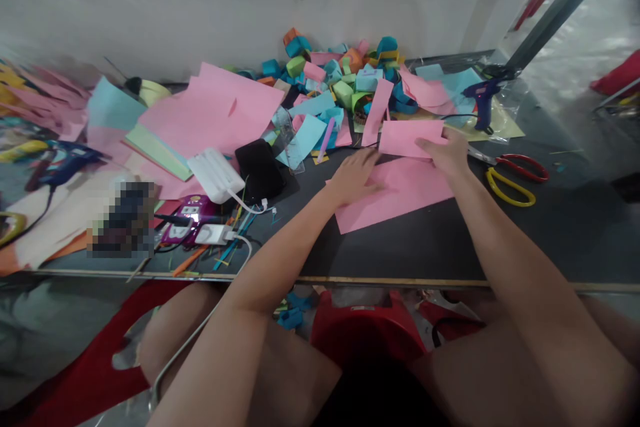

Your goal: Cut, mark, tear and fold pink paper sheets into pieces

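A pink paper sheet (400,197) lies at a slant on the dark tabletop. My left hand (357,177) rests flat over its left part, fingers stretched towards the back. Behind the sheet is a smaller pink paper piece (407,137), its lower edge close to the sheet's far edge. My right hand (449,150) grips this piece at its right end, the thumb lying across its face; the other fingers are partly hidden. Just right of that hand are scissors (517,177) with one red and one yellow handle, the blades partly covered by the hand.
Folded coloured paper pieces (345,77) are heaped against the wall. A blue glue gun (483,100) stands back right. To the left are large pink sheets (215,107), a white power strip (215,175), a black case (260,169) and a purple device (193,217) with cables.
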`<action>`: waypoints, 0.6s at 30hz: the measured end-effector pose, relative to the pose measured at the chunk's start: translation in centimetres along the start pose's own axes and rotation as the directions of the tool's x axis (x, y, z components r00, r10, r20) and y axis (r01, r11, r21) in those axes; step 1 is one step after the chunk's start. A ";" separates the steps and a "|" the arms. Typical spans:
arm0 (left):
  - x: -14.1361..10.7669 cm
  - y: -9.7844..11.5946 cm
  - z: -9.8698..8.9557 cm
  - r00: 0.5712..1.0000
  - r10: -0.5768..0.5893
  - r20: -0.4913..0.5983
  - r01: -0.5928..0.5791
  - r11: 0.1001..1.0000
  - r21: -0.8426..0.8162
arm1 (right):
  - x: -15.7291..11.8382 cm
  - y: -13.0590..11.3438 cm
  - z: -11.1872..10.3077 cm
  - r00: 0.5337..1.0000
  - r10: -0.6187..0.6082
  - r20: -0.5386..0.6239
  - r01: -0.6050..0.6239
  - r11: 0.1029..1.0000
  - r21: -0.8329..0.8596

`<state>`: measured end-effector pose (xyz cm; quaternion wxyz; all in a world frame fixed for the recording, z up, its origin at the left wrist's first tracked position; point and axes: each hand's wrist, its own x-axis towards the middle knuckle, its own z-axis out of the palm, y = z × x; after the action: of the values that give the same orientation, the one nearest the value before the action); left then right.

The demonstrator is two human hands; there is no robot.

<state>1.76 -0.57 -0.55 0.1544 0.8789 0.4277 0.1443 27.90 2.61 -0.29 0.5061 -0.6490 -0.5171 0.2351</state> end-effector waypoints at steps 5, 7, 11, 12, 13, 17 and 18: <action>-0.2 0.0 -1.2 0.967 0.142 0.210 -0.158 0.985 0.064 | 1.4 -0.1 -0.2 0.998 0.069 -0.012 -0.068 0.997 0.024; -0.2 0.0 -1.3 0.965 0.145 0.219 -0.165 0.983 0.077 | 2.4 -1.3 0.0 0.997 0.075 -0.009 -0.074 0.994 0.077; 0.0 -0.1 -1.1 0.968 0.153 0.200 -0.171 0.982 0.078 | 4.2 -5.5 2.4 0.989 0.130 0.066 -0.143 0.957 0.254; 0.0 -0.2 -1.0 0.969 0.156 0.190 -0.172 0.982 0.073 | 4.4 -6.7 3.5 0.978 0.167 0.121 -0.196 0.935 0.297; 0.0 -0.2 -0.9 0.970 0.158 0.184 -0.173 0.983 0.066 | 4.4 -7.8 4.9 0.966 0.196 0.170 -0.243 0.914 0.324; 0.1 -0.1 -1.0 0.970 0.155 0.190 -0.166 0.985 0.042 | 3.8 -10.8 11.0 0.931 0.303 0.204 -0.362 0.845 0.393; 0.1 0.0 -1.0 0.969 0.151 0.197 -0.162 0.986 0.037 | 3.7 -11.0 12.2 0.923 0.317 0.218 -0.378 0.853 0.361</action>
<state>1.39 -0.34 0.38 0.1600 0.9235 0.3437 0.0585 14.31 10.47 5.83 0.5353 -0.5961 -0.3693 0.4708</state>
